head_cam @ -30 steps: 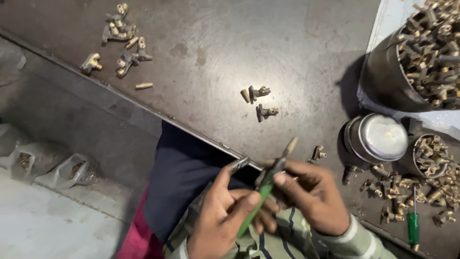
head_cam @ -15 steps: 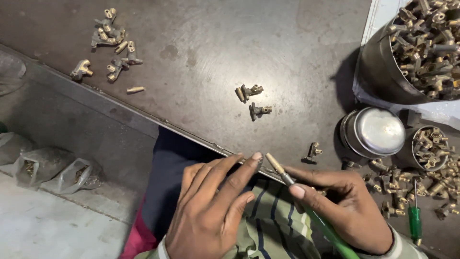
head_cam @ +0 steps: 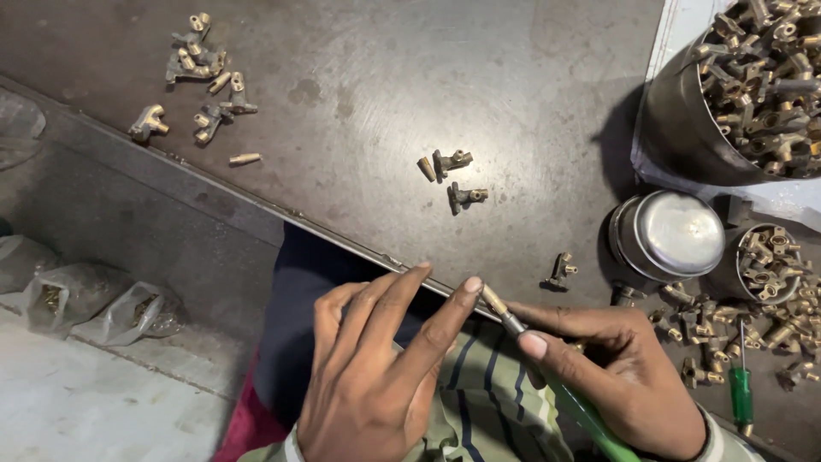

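My right hand [head_cam: 611, 368] grips a green-handled screwdriver [head_cam: 560, 389], its metal shaft pointing up and left with a small brass piece [head_cam: 493, 299] at the tip. My left hand [head_cam: 376, 368] is spread flat, its fingertip touching that brass piece. On the dark table [head_cam: 342, 94] lie scattered brass fittings [head_cam: 457, 175], a closed steel tin [head_cam: 671, 235], a big steel pot [head_cam: 684, 128] full of fittings and a second green screwdriver [head_cam: 741, 389].

Bare hands [head_cam: 376, 376]; striped pale-green sleeves with dark lines; dark blue and pink clothing below.
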